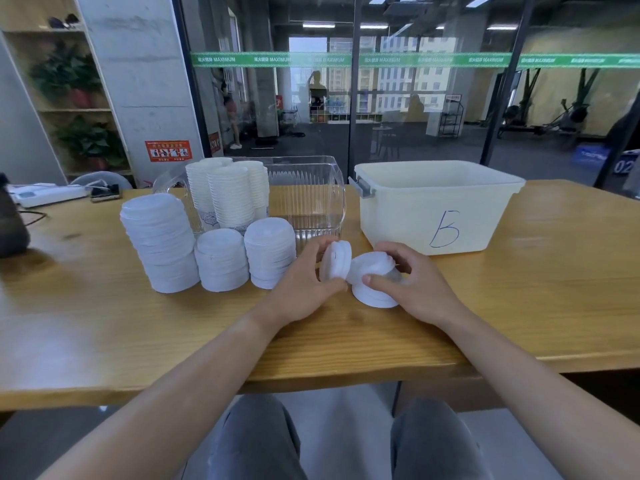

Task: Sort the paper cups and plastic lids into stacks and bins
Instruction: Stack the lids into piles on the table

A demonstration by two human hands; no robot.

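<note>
**Splitting a lid clump at the near edge of the table**

Left hand (304, 278) is pinching a thin set of white round plastic lids (335, 260) on edge, thumb under, fingers curled over the top. It's tilting them off the short white lid pile (374, 289) sitting on the light wooden table (104, 323). Right hand (412, 282) is curling round that pile, thumb on its front, likely pinning it so only the top few come away. The two lots are still touching at the rim.

Just left, three standing stacks of white lids (221, 259) are lining up in a row, tallest outermost. Probably the target for whatever gets peeled off, close enough to reach without shifting.

Behind them, nested white paper cups (228, 195) are standing in columns in the left end of the clear ribbed plastic bin (311, 195); the right end looks free.

Further right, the cream plastic tub marked "B" (436, 206) is sitting behind the right hand. Can't see its contents from here.
</note>
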